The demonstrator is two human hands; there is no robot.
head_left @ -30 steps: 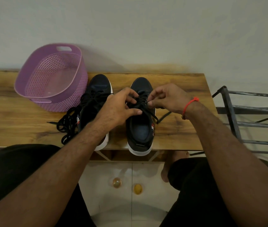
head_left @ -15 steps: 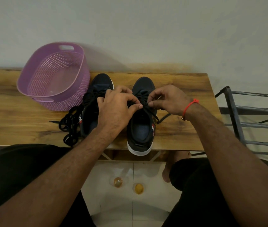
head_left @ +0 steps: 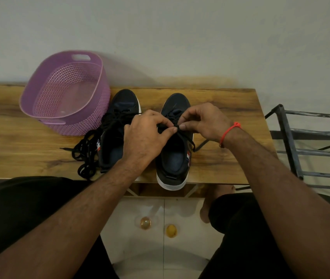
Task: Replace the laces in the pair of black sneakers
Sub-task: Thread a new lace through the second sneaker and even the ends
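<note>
Both hands pinching the lace over the right-side sneaker.

L hand (head_left: 146,137) & R hand (head_left: 204,121) meet fingertip to fingertip above the black white-soled sneaker (head_left: 173,154) on the wooden desk (head_left: 226,158), each pinching its thin black lace (head_left: 187,138); one end trails under the R wrist w/ red thread band (head_left: 229,131). Second black sneaker (head_left: 117,125) sits just left of the L hand, loose black laces (head_left: 85,154) heaped beside it. Purple perforated plastic basket (head_left: 67,93) further left, touching that sneaker's toe.
</note>
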